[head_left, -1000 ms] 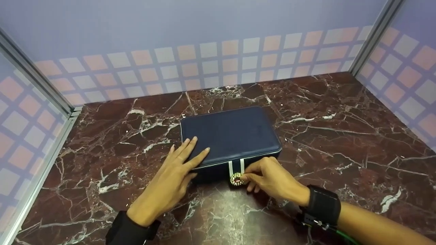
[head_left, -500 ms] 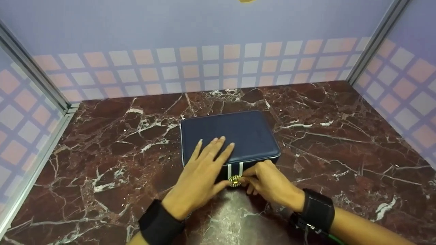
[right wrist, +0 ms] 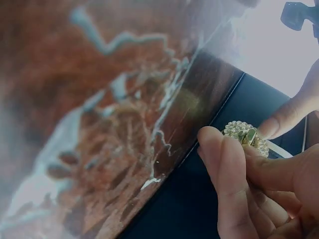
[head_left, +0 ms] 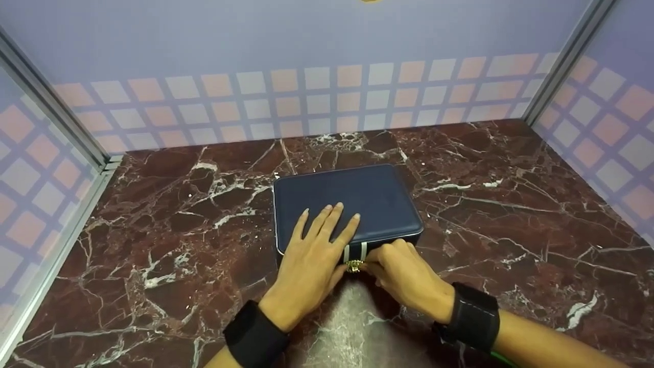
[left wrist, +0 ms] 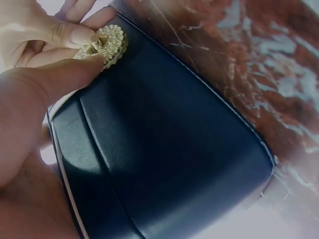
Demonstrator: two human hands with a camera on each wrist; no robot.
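Note:
A dark blue leather-look box (head_left: 352, 199) with a lid lies closed on the marbled table. On its front, below two white stripes, sits a round gold beaded clasp (head_left: 354, 266) with a raised turn knob in its middle. My left hand (head_left: 311, 266) rests on the lid with spread, straight fingers, and its thumb touches the clasp's edge. Curled in front of the box, my right hand (head_left: 409, 276) pinches the clasp between thumb and finger. In the right wrist view the clasp (right wrist: 245, 137) shows between both hands' fingertips; the left wrist view shows the box's front (left wrist: 164, 129).
The dark red marbled table (head_left: 168, 230) extends around the box. A lilac wall with pink and white squares (head_left: 317, 102) stands behind, with similar panels at left and right. Metal posts (head_left: 567, 61) mark the corners. Black bands (head_left: 255, 335) circle both wrists.
My left hand has slid right across the lid, its thumb now at the clasp. The clasp's face has tilted upward. My right hand keeps its pinch there. The head view has shifted slightly.

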